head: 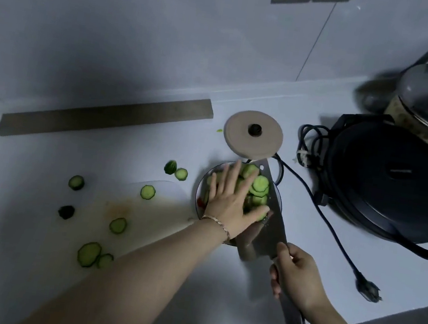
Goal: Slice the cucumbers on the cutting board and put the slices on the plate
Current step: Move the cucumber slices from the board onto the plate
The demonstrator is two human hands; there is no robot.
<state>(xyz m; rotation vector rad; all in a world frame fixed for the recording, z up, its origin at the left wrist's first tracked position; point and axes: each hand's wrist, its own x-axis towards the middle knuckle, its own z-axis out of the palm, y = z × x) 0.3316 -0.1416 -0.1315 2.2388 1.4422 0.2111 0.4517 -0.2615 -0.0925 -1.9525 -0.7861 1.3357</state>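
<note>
Cucumber slices (pixel 259 188) heaped on cleaver (pixel 275 226) blade, over plate (pixel 202 185). Left hand (pixel 228 205) lies flat on them, fingers straight and spread. Right hand (pixel 298 279) grips the handle. Transfer step. Next, probably: collect stray slices (pixel 118 225) from cutting board (pixel 149 213).

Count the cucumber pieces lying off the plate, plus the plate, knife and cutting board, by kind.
cucumber pieces off the plate: 8
plate: 1
knife: 1
cutting board: 1
Total: 11
</note>
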